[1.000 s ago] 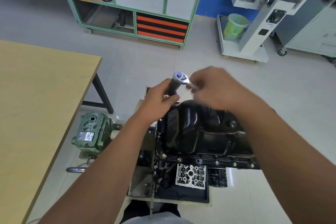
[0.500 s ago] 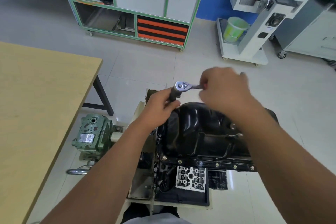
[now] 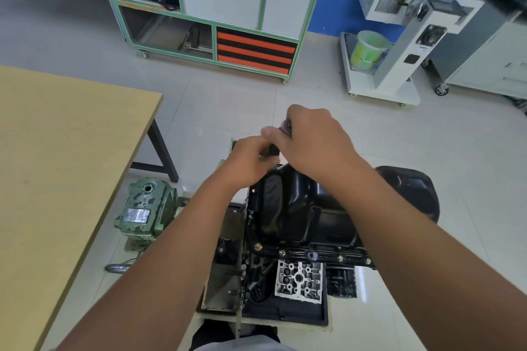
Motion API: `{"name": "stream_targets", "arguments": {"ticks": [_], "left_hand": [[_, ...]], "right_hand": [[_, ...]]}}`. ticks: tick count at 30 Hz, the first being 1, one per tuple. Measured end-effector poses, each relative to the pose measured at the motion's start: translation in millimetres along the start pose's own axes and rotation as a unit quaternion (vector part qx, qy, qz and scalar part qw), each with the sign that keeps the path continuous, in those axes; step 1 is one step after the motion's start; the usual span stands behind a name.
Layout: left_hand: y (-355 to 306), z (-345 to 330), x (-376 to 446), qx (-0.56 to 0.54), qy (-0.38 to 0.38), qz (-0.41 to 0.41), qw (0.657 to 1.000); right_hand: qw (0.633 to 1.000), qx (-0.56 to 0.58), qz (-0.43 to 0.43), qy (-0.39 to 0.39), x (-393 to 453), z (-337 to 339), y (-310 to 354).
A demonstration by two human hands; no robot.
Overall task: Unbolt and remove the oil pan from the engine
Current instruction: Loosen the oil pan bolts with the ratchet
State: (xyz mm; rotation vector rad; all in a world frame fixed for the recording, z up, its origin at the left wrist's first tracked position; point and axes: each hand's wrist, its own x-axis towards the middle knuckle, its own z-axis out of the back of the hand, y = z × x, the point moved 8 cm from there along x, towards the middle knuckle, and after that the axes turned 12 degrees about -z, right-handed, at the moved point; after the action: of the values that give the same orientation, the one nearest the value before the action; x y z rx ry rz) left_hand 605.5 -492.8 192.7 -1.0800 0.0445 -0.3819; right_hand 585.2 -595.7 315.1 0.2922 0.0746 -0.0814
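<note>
The black oil pan (image 3: 302, 214) sits bolted on the upturned engine, with a row of bolts (image 3: 339, 258) along its near flange. Both hands meet above its far left corner. My left hand (image 3: 248, 164) grips the black handle of a ratchet wrench (image 3: 274, 151), which shows only as a dark sliver between the hands. My right hand (image 3: 310, 139) covers the wrench's silver head, fingers curled round it. The socket and the bolt beneath are hidden.
A wooden table (image 3: 57, 165) fills the left side. A green gearbox (image 3: 145, 211) stands on the floor beside the engine stand. A green-framed cabinet (image 3: 228, 14) and a white machine with a green bucket (image 3: 369, 50) stand at the back on tiled floor.
My right hand has moved left from the wrench's side onto its head, hiding it. My left hand stays on the handle. The view has tilted slightly.
</note>
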Motion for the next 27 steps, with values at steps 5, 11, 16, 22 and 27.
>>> {"name": "stream_targets", "arguments": {"ticks": [5,11,16,22,27], "left_hand": [[42,16,-32,-0.087,-0.194,0.172,0.962],[71,-31,-48,-0.238,-0.123,0.292,0.918],[85,-43,-48,-0.287,-0.173,0.319,0.886],[86,-50,-45,-0.293,-0.267,0.306,0.866],[88,-52,-46,-0.248,-0.277,0.290,0.882]], "right_hand": [[0.999,-0.041,0.012,0.000,14,4,-4],[0.993,-0.045,0.096,0.048,9,2,11],[0.996,-0.075,0.049,0.007,20,1,6],[0.992,-0.080,0.081,0.048,13,-1,7],[0.995,-0.090,0.013,0.029,22,-2,-6]]}}
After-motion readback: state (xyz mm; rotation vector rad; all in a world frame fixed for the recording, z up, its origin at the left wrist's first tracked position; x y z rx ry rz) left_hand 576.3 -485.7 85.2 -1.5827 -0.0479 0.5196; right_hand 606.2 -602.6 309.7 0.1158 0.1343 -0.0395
